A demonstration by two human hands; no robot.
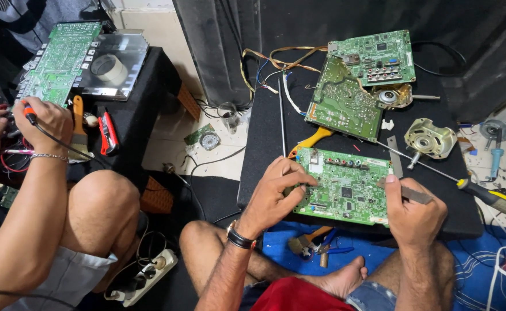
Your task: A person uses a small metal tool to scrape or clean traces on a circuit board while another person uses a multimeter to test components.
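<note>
My left hand (276,187) grips the left edge of a green circuit board (345,187) that lies on a black work surface (264,132) in front of me. My right hand (411,207) is at the board's right edge and pinches a flat grey metal strip (411,194) with its tip over the board. A wristwatch is on my left wrist.
Two more green boards (374,57) (342,103) with loose wires lie behind, next to a metal motor part (430,138). A yellow-handled screwdriver (492,198) lies to the right. At left another person's hand (48,121) holds a probe near a large board (60,60).
</note>
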